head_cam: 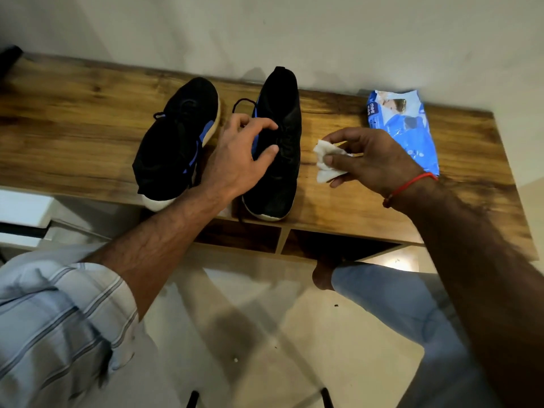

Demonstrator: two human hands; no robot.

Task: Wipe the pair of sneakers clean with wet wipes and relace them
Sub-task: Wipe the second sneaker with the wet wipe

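- Reaching over the wooden bench (73,136), the left hand (241,160) comes down on the right-hand sneaker (276,148), its grip spread, thumb and fingers arched over the laced throat; whether they already touch the shoe I cannot tell.
- The right hand (371,163) pinches a crumpled white wet wipe (326,160) between thumb and fingers, held just beside that sneaker's outer flank, apart from it.
- Both sneakers stand upright near the bench's front edge, soles overhanging slightly; the other sneaker (176,142) sits just to the left, tilted, near but not touching its mate.
- Each shoe's long axis runs away from the person, toward the wall, so the wipe meets the side of the upper broadside.
- A black lace (241,103) loops loose from the right-hand sneaker, above the left hand.
- The blue wipes pack (403,128) lies on the bench further right, behind the right hand.
- My judgement: the left hand is nearer and suited to steady the shoe, while the right needs only a short sideways move leftward to begin wiping.
- Relacing looks not yet begun.
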